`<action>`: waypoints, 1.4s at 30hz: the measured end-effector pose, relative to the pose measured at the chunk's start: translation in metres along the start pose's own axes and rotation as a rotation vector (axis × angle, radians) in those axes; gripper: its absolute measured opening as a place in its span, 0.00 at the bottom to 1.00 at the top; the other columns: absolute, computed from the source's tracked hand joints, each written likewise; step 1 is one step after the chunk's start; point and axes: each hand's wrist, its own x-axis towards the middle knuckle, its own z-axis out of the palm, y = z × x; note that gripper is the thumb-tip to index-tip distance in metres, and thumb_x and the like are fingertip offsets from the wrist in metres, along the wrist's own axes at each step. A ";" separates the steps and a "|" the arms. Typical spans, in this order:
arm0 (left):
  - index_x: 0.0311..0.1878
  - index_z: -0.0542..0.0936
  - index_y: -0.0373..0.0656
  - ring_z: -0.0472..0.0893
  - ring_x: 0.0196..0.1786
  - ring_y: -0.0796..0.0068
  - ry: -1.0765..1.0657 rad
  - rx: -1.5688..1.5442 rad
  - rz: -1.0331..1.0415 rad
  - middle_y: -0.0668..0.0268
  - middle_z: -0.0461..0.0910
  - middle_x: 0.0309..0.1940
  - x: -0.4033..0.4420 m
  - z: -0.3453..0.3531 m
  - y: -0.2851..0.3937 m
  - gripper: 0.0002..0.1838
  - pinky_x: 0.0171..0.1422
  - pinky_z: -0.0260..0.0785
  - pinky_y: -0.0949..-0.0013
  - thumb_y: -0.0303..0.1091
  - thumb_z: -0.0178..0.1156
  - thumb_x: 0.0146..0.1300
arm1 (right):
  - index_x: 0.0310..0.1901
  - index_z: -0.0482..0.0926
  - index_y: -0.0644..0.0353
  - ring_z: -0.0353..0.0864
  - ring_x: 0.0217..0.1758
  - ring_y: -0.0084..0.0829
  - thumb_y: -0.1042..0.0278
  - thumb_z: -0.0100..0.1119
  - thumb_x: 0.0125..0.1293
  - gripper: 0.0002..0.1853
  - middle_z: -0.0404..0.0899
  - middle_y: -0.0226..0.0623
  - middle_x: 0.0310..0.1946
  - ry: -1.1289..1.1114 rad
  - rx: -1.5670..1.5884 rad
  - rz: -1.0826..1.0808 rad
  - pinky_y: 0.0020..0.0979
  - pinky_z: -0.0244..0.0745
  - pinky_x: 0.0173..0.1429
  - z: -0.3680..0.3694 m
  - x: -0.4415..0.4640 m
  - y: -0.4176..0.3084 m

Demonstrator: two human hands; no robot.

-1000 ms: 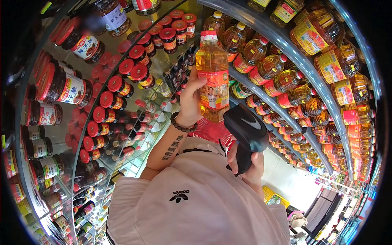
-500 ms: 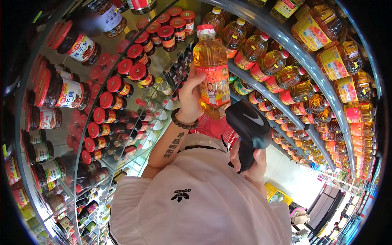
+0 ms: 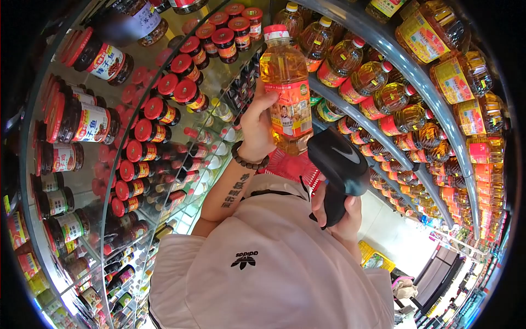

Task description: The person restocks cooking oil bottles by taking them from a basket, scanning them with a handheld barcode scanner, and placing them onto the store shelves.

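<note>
My left hand [image 3: 257,123] grips a bottle of cooking oil [image 3: 287,112] from its left side, thumb across the front and the other fingers hidden behind. The bottle is upright, with a red-and-white cap and a red-orange label turned towards me. In my right hand [image 3: 342,219] is a black handheld barcode scanner [image 3: 339,164], held by its handle. Its head is close to the lower right of the bottle; whether they touch I cannot tell. Part of a red plastic lattice item [image 3: 293,164] shows beneath the bottle.
Glass shelves [image 3: 104,219] on the left carry rows of red-lidded jars [image 3: 145,130]. On the right, shelves with grey curved rails [image 3: 402,71] hold many oil bottles [image 3: 364,85]. A yellow crate [image 3: 375,256] stands on the floor at the lower right.
The bottle has shifted slightly upward in view, and the scanner has moved slightly to the right. Both hands keep their holds.
</note>
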 end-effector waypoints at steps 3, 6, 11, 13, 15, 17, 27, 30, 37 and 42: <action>0.72 0.61 0.46 0.76 0.62 0.66 -0.056 -0.078 -0.059 0.61 0.73 0.63 -0.001 -0.003 -0.001 0.30 0.66 0.69 0.58 0.34 0.50 0.65 | 0.67 0.60 0.70 0.75 0.16 0.28 0.45 0.55 0.69 0.38 0.80 0.56 0.32 0.010 0.026 0.006 0.25 0.70 0.24 0.000 -0.001 0.000; 0.72 0.62 0.46 0.77 0.62 0.66 -0.044 -0.080 -0.059 0.62 0.73 0.63 -0.002 -0.003 -0.001 0.30 0.66 0.69 0.58 0.33 0.50 0.66 | 0.67 0.60 0.70 0.74 0.16 0.28 0.45 0.55 0.70 0.38 0.79 0.56 0.32 0.019 0.031 0.014 0.25 0.70 0.24 -0.001 -0.001 0.000; 0.72 0.61 0.46 0.76 0.62 0.66 -0.074 -0.074 -0.052 0.62 0.73 0.63 -0.003 -0.001 -0.001 0.30 0.66 0.69 0.58 0.34 0.50 0.66 | 0.67 0.61 0.70 0.74 0.16 0.28 0.45 0.55 0.69 0.38 0.80 0.55 0.33 0.022 0.031 0.009 0.25 0.70 0.24 0.003 -0.002 0.000; 0.70 0.63 0.43 0.78 0.59 0.63 -0.034 -0.059 -0.027 0.59 0.75 0.60 -0.002 -0.002 -0.005 0.29 0.63 0.72 0.56 0.36 0.49 0.66 | 0.67 0.61 0.70 0.74 0.16 0.28 0.45 0.55 0.69 0.38 0.79 0.55 0.33 0.010 0.028 0.017 0.25 0.70 0.24 0.001 -0.002 0.000; 0.68 0.65 0.40 0.80 0.56 0.60 0.007 -0.044 -0.002 0.57 0.77 0.58 -0.002 -0.001 -0.006 0.28 0.60 0.75 0.53 0.39 0.49 0.66 | 0.67 0.61 0.69 0.74 0.16 0.28 0.45 0.55 0.69 0.37 0.79 0.55 0.33 -0.002 0.025 0.027 0.25 0.70 0.24 0.002 -0.002 -0.001; 0.68 0.65 0.39 0.80 0.56 0.60 0.029 -0.031 0.003 0.56 0.77 0.57 -0.004 0.002 -0.003 0.28 0.60 0.75 0.53 0.39 0.49 0.67 | 0.67 0.61 0.69 0.74 0.16 0.28 0.45 0.55 0.70 0.37 0.79 0.55 0.32 0.000 0.031 0.026 0.24 0.70 0.24 0.003 -0.002 0.000; 0.69 0.64 0.40 0.80 0.56 0.60 0.008 -0.035 -0.004 0.56 0.77 0.58 -0.005 -0.004 -0.002 0.28 0.60 0.75 0.53 0.39 0.49 0.67 | 0.69 0.58 0.69 0.74 0.17 0.30 0.46 0.56 0.69 0.39 0.76 0.58 0.47 -0.005 0.062 0.015 0.25 0.71 0.20 0.000 -0.004 0.006; 0.69 0.64 0.40 0.80 0.56 0.60 0.020 -0.025 0.007 0.56 0.77 0.58 -0.006 -0.005 -0.002 0.28 0.60 0.75 0.53 0.39 0.49 0.67 | 0.69 0.58 0.68 0.74 0.17 0.29 0.46 0.56 0.69 0.38 0.76 0.57 0.49 0.012 0.073 0.011 0.25 0.71 0.21 0.002 -0.004 0.008; 0.69 0.64 0.40 0.81 0.55 0.60 0.015 -0.030 -0.006 0.56 0.77 0.58 -0.006 -0.005 0.000 0.28 0.59 0.75 0.53 0.39 0.49 0.67 | 0.67 0.59 0.70 0.74 0.17 0.29 0.46 0.56 0.70 0.38 0.75 0.55 0.50 0.017 0.063 0.008 0.25 0.71 0.22 0.007 -0.004 0.007; 0.69 0.64 0.40 0.81 0.55 0.60 0.005 -0.013 -0.007 0.56 0.77 0.58 -0.007 -0.008 0.000 0.29 0.59 0.75 0.53 0.40 0.49 0.67 | 0.66 0.60 0.72 0.74 0.17 0.29 0.46 0.56 0.70 0.37 0.76 0.55 0.50 -0.044 0.081 0.011 0.25 0.70 0.23 0.005 -0.004 0.009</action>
